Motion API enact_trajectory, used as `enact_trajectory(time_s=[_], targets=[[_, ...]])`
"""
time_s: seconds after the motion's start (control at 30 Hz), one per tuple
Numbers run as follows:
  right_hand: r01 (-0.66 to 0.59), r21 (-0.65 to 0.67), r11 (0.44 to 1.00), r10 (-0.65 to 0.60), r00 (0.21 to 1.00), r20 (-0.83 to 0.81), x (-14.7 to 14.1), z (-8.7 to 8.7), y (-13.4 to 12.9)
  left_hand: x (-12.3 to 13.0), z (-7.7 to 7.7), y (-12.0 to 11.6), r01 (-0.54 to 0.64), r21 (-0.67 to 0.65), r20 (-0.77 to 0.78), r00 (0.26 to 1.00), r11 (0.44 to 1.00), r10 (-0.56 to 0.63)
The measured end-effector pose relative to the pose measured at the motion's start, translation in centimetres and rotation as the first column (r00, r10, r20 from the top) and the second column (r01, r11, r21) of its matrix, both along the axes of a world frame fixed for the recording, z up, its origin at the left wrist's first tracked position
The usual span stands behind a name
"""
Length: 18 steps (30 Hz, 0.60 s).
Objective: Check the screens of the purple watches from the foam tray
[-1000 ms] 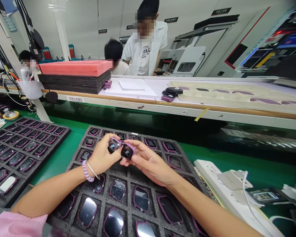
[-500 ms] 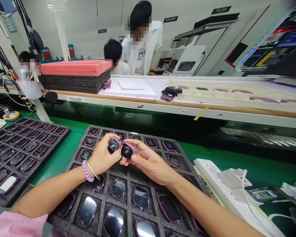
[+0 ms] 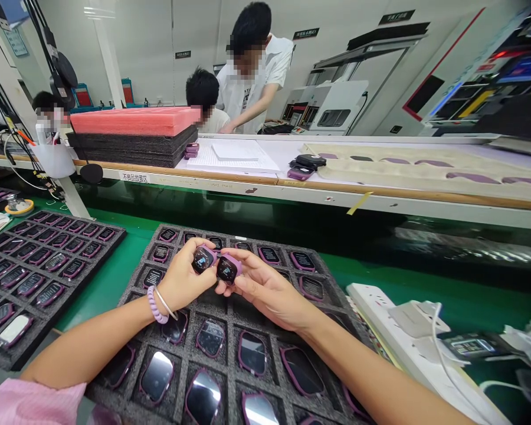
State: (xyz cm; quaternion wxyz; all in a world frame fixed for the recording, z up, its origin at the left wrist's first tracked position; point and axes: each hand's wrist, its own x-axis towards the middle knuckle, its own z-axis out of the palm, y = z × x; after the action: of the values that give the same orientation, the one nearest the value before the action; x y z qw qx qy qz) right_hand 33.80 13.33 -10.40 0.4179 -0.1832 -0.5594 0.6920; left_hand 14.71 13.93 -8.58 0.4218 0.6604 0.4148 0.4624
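Above the middle of a dark foam tray (image 3: 230, 321), my left hand (image 3: 189, 276) grips a purple smartwatch body (image 3: 203, 260) between thumb and fingers. Beside it my right hand (image 3: 265, 289) pinches a second purple smartwatch body (image 3: 228, 268). Both screens face me, are lit, and show a small pale figure on black. The two watches are close side by side; whether they touch I cannot tell. Under my hands the tray's compartments hold several more purple-framed watches, such as one with a dark glossy screen (image 3: 253, 353). Some compartments lie hidden behind my forearms.
Another foam tray (image 3: 77, 289) of watches lies to the left. A white power strip (image 3: 407, 336) with plugs and cables stands at right. The raised shelf (image 3: 248, 184) bears stacked foam (image 3: 133, 133), papers and a pale tray (image 3: 398, 171). Several people are behind it.
My hands and both watches stay almost in place. Behind the shelf, the standing person has bent forward and an arm now reaches down.
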Motion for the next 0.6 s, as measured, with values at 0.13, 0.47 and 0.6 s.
enact_trajectory(time_s=[0.13,0.47,0.6], targets=[[0.075,-0.076,0.994,-0.074,0.997,0.012,0.01,-0.03,0.16,0.09,0.14,0.19,0.005,-0.084,0.084,0.996,0.996,0.002],[0.184,-0.261,0.948,-0.198,0.98,-0.028,0.45,0.33,0.97,-0.28,0.65,0.94,0.235,-0.495,0.421,0.907,0.836,-0.006],[0.233,-0.213,0.949,-0.232,0.972,0.032,0.46,0.33,0.83,-0.38,0.57,1.01,0.232,-0.451,0.404,0.914,0.862,-0.035]])
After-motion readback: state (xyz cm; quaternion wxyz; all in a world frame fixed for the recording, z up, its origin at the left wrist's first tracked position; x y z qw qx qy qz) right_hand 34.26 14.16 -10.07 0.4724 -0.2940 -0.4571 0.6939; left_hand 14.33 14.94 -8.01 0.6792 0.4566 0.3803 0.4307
